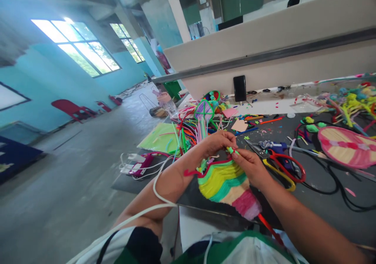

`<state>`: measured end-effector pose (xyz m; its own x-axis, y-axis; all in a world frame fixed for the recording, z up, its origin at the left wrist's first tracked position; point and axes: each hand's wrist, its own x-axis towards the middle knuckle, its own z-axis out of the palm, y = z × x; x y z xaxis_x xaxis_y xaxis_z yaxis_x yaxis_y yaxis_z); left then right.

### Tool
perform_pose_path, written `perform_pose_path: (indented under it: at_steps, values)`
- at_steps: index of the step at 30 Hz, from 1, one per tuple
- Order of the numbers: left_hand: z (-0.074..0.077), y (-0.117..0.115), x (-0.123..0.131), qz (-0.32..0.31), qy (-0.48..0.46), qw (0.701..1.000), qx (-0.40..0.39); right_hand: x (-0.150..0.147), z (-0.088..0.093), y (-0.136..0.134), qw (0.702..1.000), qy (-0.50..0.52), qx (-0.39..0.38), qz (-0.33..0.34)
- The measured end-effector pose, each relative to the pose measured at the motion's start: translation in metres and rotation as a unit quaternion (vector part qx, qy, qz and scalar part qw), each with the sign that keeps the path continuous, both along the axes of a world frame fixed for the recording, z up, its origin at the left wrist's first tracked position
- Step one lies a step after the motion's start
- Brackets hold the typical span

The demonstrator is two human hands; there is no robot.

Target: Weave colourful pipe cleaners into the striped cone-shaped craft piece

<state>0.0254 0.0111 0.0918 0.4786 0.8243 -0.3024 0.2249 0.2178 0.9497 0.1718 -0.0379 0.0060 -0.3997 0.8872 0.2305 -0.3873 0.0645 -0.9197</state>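
Note:
My left hand (221,141) and my right hand (249,165) meet over the near edge of the table, fingertips pinched together. Between them is a small green and yellow fuzzy piece (230,150), apparently pipe cleaner; its exact shape is partly hidden by my fingers. Just below hangs a striped pipe-cleaner panel (227,185) in yellow, green, peach and pink, with a red edging along its top. A red stem (270,228) runs from its lower tip toward my lap. More small green bits sit at the panel's upper left, beside my left wrist.
Scissors with red and yellow handles (286,166) lie right of my right hand. Beyond are bundled pipe cleaners (202,129), a propped black phone (239,88) and a pink oval fan shape (348,146). A purple power strip (142,164) and white cable (157,185) are at left.

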Motion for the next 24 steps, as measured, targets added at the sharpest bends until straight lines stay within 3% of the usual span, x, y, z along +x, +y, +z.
perform_pose_path:
  at_steps: [3, 6, 12, 18, 24]
  values:
    - [0.000, 0.000, -0.006, -0.033, 0.007, 0.999, -0.025, -0.004, -0.001, -0.001, 0.995, 0.061, -0.075, 0.038]
    - [-0.002, 0.004, -0.016, -0.049, 0.009, 0.999, 0.008, -0.007, -0.003, 0.002, 0.983, 0.106, -0.135, 0.058]
    - [-0.009, 0.012, -0.031, -0.059, 0.006, 0.991, 0.120, -0.009, -0.010, 0.008, 0.986, 0.078, -0.145, 0.029]
    - [-0.010, 0.009, -0.060, 0.048, -0.029, 0.990, 0.128, -0.007, -0.007, 0.009, 0.984, 0.072, -0.163, 0.007]
    - [-0.027, -0.033, -0.099, 0.171, -0.089, 0.979, 0.064, -0.005, -0.005, 0.012, 0.979, 0.090, -0.180, -0.034]
